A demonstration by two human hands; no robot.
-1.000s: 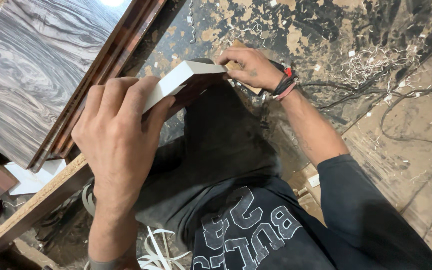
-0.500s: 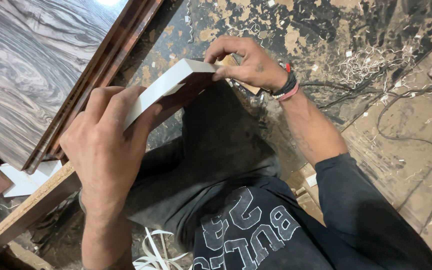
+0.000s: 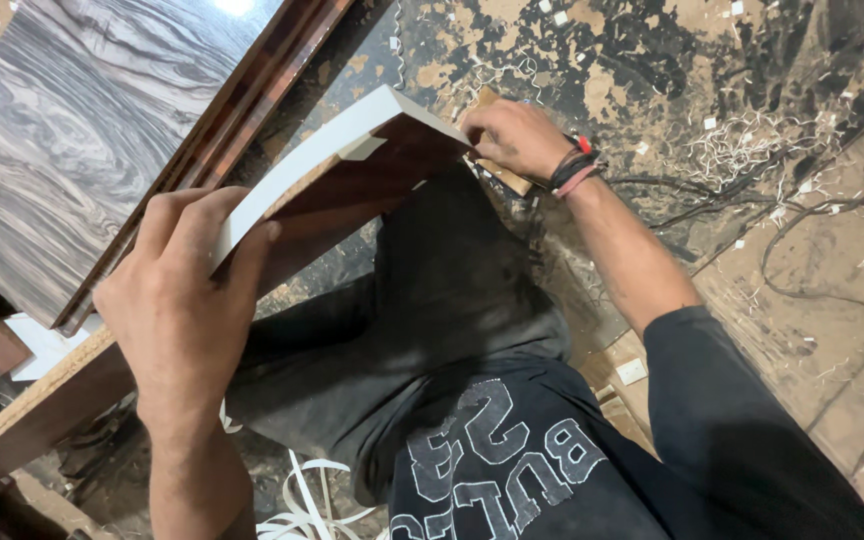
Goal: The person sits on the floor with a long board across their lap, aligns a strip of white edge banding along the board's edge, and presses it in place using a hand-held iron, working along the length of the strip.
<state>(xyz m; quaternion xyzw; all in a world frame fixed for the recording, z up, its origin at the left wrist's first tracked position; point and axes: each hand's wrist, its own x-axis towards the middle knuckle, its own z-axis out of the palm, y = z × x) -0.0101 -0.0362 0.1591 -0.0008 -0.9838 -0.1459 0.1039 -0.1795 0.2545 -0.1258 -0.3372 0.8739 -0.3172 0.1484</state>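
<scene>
head view looking straight down, and the white-faced board (image 3: 322, 165) is right there over the person's dark-trousered knee (image 3: 452, 290), its long axis running from low near the left hand up and away toward the right hand. left hand (image 3: 187, 300) is at the board's near end, fingers curled over the white face and clamped on the edge; right hand (image 3: 517, 135) is at the far end, closed down on the corner and on a small pale wood block (image 3: 507, 178) beneath it, though what exactly the fingertips pinch i cannot tell. the board's top is smooth white laminate, its underside dark reddish wood grain, the edge raw and pale. beyond the board's left side leans a dark moulded frame (image 3: 212, 150) with a grey swirled veneer panel (image 3: 82, 130) behind it. past the board's far end, a stained floor (image 3: 652, 60) strewn with curly shavings, cables (image 3: 832, 250) trailing beside.
</scene>
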